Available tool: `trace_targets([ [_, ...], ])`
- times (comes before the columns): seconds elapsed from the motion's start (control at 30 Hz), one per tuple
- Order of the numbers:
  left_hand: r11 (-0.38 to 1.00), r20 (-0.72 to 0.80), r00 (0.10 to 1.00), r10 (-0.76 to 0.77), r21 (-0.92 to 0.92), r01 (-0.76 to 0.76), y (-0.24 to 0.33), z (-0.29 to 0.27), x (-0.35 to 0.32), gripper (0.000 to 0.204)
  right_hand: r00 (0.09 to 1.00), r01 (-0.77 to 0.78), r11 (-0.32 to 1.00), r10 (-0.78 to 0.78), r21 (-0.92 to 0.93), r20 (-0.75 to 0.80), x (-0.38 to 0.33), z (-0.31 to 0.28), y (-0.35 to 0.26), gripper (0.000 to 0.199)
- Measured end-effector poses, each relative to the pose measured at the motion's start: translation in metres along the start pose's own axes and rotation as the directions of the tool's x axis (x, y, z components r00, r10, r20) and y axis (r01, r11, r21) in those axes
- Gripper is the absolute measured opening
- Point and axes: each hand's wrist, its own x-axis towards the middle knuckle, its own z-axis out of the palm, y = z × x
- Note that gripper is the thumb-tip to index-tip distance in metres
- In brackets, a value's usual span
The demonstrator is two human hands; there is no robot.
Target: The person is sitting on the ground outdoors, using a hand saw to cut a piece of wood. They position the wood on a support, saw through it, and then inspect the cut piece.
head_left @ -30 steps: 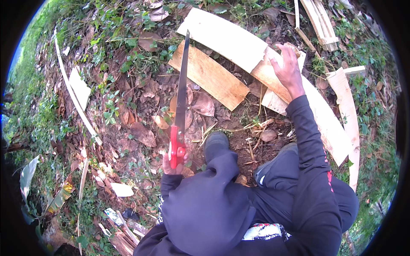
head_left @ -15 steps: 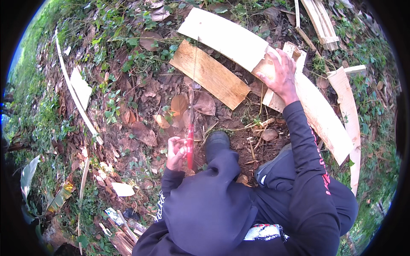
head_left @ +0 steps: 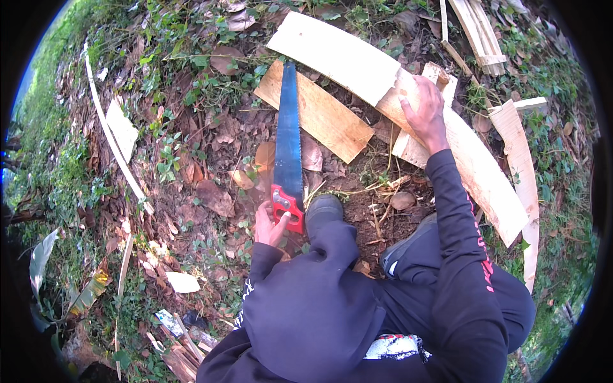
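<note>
My left hand (head_left: pixel 269 225) is closed at the red handle (head_left: pixel 288 208) of a handsaw, thumb lying over it. The saw's dark blade (head_left: pixel 289 127) points away from me, its flat side up, with the tip across a short brown board (head_left: pixel 319 112). A long pale board (head_left: pixel 482 172) runs from the far middle to the right, marked by a crosswise line near its middle. My right hand (head_left: pixel 426 115) grips this board just right of that line, fingers over its far edge. Parts of the fingers on both hands are hidden.
Under the long board lie short wood pieces (head_left: pixel 412 150). A narrow plank (head_left: pixel 520 172) lies at the right, and bundled strips (head_left: pixel 476 32) at the far right. Leafy ground, a thin strip (head_left: pixel 105 121) and wood scraps (head_left: pixel 182 357) are on the left. My shoe (head_left: pixel 324 214) is beside the saw.
The saw has turned from edge-on to flat side up, so its blade now shows broadly. My left hand has moved slightly right onto the handle. My right hand's fingers have shifted slightly on the board.
</note>
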Motion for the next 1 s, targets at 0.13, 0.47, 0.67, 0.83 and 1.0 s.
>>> trace_targets([
  [0.13,1.000,0.005,1.000,-0.001,-0.017,0.001,-0.001,0.003,0.007,0.061,1.000,-0.001,1.000,0.001,0.001,-0.001,-0.001,0.000,0.002,0.060],
  [0.47,0.999,0.024,0.999,-0.032,-0.025,0.032,-0.001,0.001,0.010,0.055,1.000,-0.008,1.000,0.008,-0.018,0.001,0.000,0.000,0.000,0.057],
  [0.67,0.999,0.032,0.999,-0.011,0.036,0.009,-0.001,0.001,0.011,0.054,1.000,-0.006,1.000,0.006,-0.011,-0.007,0.000,-0.001,-0.001,0.057],
  [0.83,0.999,0.029,0.999,-0.024,0.032,0.023,-0.005,0.003,0.013,0.053,1.000,0.012,1.000,-0.012,-0.022,-0.017,0.000,0.003,0.003,0.056],
  [1.0,0.997,0.015,1.000,0.003,0.071,-0.005,-0.010,0.005,0.015,0.052,1.000,0.000,1.000,0.000,-0.016,-0.015,0.000,0.002,0.002,0.056],
])
